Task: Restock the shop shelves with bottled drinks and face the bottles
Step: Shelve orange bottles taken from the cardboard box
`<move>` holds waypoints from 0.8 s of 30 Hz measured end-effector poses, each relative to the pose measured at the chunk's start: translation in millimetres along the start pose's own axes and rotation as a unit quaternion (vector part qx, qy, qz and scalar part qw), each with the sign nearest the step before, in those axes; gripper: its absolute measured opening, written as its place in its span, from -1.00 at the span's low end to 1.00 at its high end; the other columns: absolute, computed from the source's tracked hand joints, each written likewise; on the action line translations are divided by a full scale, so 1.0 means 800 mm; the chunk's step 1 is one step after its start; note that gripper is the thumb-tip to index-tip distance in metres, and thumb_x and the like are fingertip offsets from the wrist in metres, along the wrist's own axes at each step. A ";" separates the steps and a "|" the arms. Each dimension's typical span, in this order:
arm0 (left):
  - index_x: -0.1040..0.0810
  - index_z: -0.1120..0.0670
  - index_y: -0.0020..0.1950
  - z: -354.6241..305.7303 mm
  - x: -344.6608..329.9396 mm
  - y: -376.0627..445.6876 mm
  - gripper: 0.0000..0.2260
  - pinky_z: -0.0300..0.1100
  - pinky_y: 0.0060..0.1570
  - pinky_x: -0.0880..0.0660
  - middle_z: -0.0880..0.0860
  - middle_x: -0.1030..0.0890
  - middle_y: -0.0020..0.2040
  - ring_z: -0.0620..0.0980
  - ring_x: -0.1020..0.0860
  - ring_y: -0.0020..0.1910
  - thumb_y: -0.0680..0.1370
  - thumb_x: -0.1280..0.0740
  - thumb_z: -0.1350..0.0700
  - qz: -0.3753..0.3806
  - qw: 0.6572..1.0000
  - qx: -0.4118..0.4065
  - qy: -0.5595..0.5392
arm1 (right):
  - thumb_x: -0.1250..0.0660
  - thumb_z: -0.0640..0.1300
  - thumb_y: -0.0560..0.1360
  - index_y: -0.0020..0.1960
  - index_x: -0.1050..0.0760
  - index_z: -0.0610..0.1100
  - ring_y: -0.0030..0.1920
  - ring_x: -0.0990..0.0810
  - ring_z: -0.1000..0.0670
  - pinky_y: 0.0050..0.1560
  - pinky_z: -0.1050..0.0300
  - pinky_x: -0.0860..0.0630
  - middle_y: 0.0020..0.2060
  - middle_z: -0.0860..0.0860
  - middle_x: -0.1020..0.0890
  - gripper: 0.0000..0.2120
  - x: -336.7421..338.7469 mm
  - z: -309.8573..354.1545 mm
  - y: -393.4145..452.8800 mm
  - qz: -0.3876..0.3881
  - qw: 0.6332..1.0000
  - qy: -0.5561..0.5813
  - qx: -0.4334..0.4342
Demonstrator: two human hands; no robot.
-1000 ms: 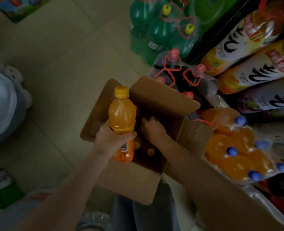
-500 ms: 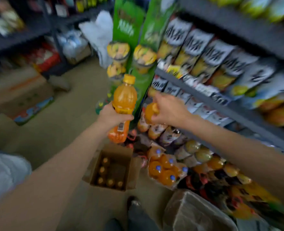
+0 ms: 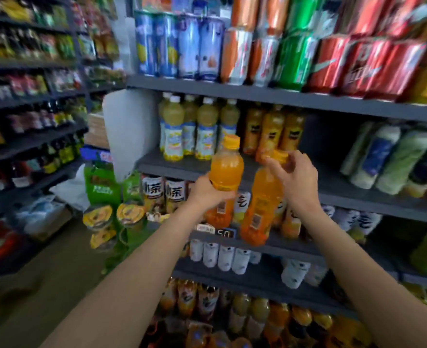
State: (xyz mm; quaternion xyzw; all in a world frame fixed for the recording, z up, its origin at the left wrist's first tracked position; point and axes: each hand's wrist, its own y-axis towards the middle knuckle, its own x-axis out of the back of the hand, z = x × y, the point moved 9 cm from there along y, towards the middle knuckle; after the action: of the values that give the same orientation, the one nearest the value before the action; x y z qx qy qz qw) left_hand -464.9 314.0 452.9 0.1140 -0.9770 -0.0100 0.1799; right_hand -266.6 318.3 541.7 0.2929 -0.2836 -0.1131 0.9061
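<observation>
Head view showed the left hand gripping an orange bottle around its middle, fingers curled round the label, and the bottle stood upright with its yellow cap on top. Just beside it, the right hand held a second orange bottle near its neck, with the fingers pinching around the cap, and this bottle hung a little tilted below the hand. Both bottles were in the air in front of the middle shelf. On this shelf stood a row of pale yellow bottles, and next to them some orange bottles at the back. Above was a row of cans. Everything was rather blurred.
</observation>
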 end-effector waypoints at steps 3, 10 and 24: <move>-0.49 0.10 0.22 -0.051 -0.053 0.035 -0.50 -0.11 0.06 -0.46 0.11 -0.58 0.16 0.08 -0.53 0.15 0.33 -0.54 0.10 0.000 0.999 -0.036 0.003 | -0.38 -0.07 0.47 -0.04 -0.40 -0.25 -0.13 -0.37 -0.02 -0.16 0.29 -0.20 -0.10 -0.10 -0.35 -0.73 0.052 -0.032 0.036 -0.067 0.997 0.023 -0.001; -0.42 0.07 0.29 -0.107 -0.127 0.096 -0.42 -0.16 0.08 -0.43 0.10 -0.56 0.18 0.07 -0.51 0.18 0.32 -0.54 0.11 -0.076 0.995 -0.060 -0.026 | -0.40 -0.14 0.46 -0.05 -0.39 -0.31 -0.18 -0.27 0.18 -0.17 0.38 -0.24 -0.08 -0.11 -0.32 -0.72 0.091 -0.078 0.107 -0.188 0.979 0.062 0.056; -0.39 0.07 0.29 -0.088 -0.148 0.164 -0.44 -0.22 0.02 -0.37 0.10 -0.54 0.18 0.06 -0.49 0.16 0.34 -0.52 0.13 -0.128 0.991 -0.005 -0.049 | -0.51 -0.12 0.34 0.31 -0.26 -0.19 0.13 -0.39 0.10 0.10 0.44 -0.29 0.19 -0.09 -0.40 -0.34 0.016 -0.147 0.164 -0.030 0.992 0.126 0.008</move>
State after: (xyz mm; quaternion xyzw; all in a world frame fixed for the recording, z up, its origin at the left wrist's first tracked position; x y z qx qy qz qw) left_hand -360.9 470.0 485.4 0.2367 -0.9619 -0.0432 0.1301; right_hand -182.6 473.4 546.8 0.3208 -0.1594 -0.1002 0.9282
